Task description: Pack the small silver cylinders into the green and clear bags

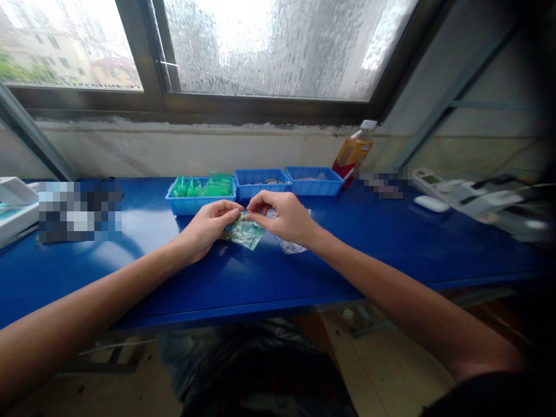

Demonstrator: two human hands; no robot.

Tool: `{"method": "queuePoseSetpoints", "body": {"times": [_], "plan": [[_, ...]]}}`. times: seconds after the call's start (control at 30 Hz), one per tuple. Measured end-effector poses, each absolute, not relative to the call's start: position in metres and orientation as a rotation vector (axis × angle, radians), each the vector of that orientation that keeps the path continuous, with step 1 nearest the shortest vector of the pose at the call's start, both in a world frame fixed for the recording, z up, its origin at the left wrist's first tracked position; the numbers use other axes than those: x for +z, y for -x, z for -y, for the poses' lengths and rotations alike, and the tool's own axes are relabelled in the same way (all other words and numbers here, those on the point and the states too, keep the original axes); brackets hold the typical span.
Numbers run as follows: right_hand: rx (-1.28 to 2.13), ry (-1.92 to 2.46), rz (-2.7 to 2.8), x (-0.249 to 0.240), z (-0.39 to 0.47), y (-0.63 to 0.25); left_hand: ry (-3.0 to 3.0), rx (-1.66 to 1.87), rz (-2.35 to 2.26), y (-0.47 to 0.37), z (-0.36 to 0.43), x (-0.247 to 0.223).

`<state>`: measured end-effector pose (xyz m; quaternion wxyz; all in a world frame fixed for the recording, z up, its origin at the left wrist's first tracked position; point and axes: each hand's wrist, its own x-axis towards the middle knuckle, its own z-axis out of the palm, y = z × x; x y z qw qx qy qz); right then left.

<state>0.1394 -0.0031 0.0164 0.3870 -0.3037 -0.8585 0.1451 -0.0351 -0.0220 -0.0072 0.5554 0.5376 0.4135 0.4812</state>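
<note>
A small see-through green plastic bag [247, 233] hangs between my two hands, just above the blue table. My left hand [212, 223] pinches its upper left edge between thumb and fingers. At the top right edge, the thumb and fingertips of my right hand [284, 215] are closed on the same bag. Whether anything lies inside the bag is too blurred to tell. Partly behind my right hand, a clear plastic bag [294, 245] lies on the table.
Along the back stand three blue bins: one with green bags [197, 204], one with small metal parts [263, 189], one with clear bags [317, 186]. A drink bottle [354, 152] leans beside them. White devices [471, 194] sit at the right, a white box [17, 208] at the left.
</note>
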Motion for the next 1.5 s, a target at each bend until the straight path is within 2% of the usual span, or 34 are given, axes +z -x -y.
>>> {"method": "queuePoseSetpoints", "body": {"times": [0.33, 0.57, 0.77, 1.1, 1.3, 1.5], "plan": [[0.078, 0.861, 2.215, 0.003, 0.007, -0.127, -1.214, 1.212, -0.979, 0.036, 0.021, -0.007], [0.114, 0.97, 2.123, 0.002, 0.004, -0.127, -1.215, 1.229, -1.032, 0.033, 0.025, -0.002], [0.163, 0.804, 2.21, -0.001, 0.008, -0.124, -1.238, 1.27, -1.035, 0.033, 0.023, -0.006], [0.251, 0.913, 2.387, 0.004, 0.012, -0.129, -1.27, 1.292, -1.097, 0.036, 0.019, -0.011], [0.271, 1.083, 2.438, 0.007, 0.013, -0.132, -1.58, 1.152, -1.097, 0.032, 0.023, -0.01], [0.331, 0.888, 2.196, 0.013, 0.01, -0.134, -1.533, 1.001, -0.987, 0.033, 0.024, -0.004]]}}
